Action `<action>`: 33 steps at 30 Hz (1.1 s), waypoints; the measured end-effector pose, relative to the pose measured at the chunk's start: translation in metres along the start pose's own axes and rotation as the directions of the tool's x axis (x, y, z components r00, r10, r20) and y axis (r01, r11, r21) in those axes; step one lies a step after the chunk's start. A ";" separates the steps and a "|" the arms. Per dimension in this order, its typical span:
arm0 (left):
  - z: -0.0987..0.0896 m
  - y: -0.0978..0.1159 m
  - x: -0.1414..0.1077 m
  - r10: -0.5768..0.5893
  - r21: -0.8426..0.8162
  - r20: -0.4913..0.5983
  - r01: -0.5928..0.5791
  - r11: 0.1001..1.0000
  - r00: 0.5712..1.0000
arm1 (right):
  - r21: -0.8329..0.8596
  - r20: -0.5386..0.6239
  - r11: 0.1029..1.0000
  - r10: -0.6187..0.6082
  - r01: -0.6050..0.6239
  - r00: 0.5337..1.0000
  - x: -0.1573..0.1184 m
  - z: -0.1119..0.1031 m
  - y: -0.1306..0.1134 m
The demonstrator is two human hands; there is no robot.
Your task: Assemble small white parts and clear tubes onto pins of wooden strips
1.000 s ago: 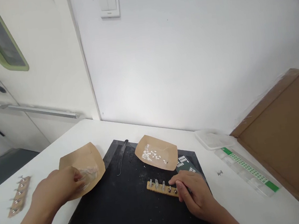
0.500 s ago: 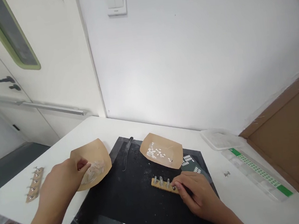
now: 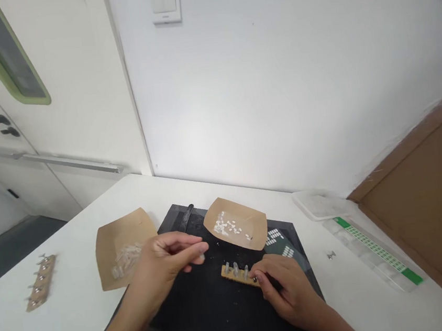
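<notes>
My left hand (image 3: 171,260) is raised over the black mat (image 3: 204,304), thumb and fingers pinching a small clear piece (image 3: 202,257). My right hand (image 3: 287,285) has its fingers closed on the right end of a small tan strip (image 3: 229,276), which lies on the mat. Several translucent pieces stand upright along that strip. Behind it, a brown paper tray (image 3: 257,232) holds small white pieces. At the left, another brown paper tray (image 3: 105,246) contains clear elongated pieces, partly behind my left hand.
A second strip with metal pieces (image 3: 41,283) lies at the far left. A black tool (image 3: 187,216) rests on the mat's back edge. On the right are a green sheet with white ovals (image 3: 280,244), metal bits (image 3: 330,255), a clear compartment box (image 3: 376,254) and a clear lid (image 3: 316,205).
My left hand has moved right, from the left tray to above the mat, with a clear piece between its fingertips. My right hand stays at the strip. The view has shifted slightly.
</notes>
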State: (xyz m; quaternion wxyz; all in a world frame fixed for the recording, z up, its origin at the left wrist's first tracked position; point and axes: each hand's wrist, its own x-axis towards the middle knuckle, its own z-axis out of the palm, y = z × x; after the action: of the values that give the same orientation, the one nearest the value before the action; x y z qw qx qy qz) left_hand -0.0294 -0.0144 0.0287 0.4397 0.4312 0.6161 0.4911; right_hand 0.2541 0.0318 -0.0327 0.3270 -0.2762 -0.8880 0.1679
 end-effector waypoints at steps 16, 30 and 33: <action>0.092 -0.002 0.012 0.019 -0.279 0.405 0.104 0.955 0.914 | 0.505 -0.193 0.801 0.467 -0.320 0.863 0.005 0.008 -0.012; 0.075 -0.005 0.018 0.081 -0.105 0.474 -0.034 0.994 0.877 | 0.790 -0.086 0.544 0.555 -0.283 0.827 0.007 0.006 -0.012; 0.075 -0.009 0.017 0.101 -0.120 0.455 -0.051 0.991 0.885 | 0.825 -0.050 0.489 0.560 -0.282 0.827 0.010 0.002 -0.015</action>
State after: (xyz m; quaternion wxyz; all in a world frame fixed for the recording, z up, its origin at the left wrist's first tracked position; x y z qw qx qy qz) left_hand 0.0380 0.0174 0.0076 0.5756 0.5355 0.4505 0.4232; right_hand 0.2403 0.0256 -0.0224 0.4977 -0.3371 -0.5592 0.5709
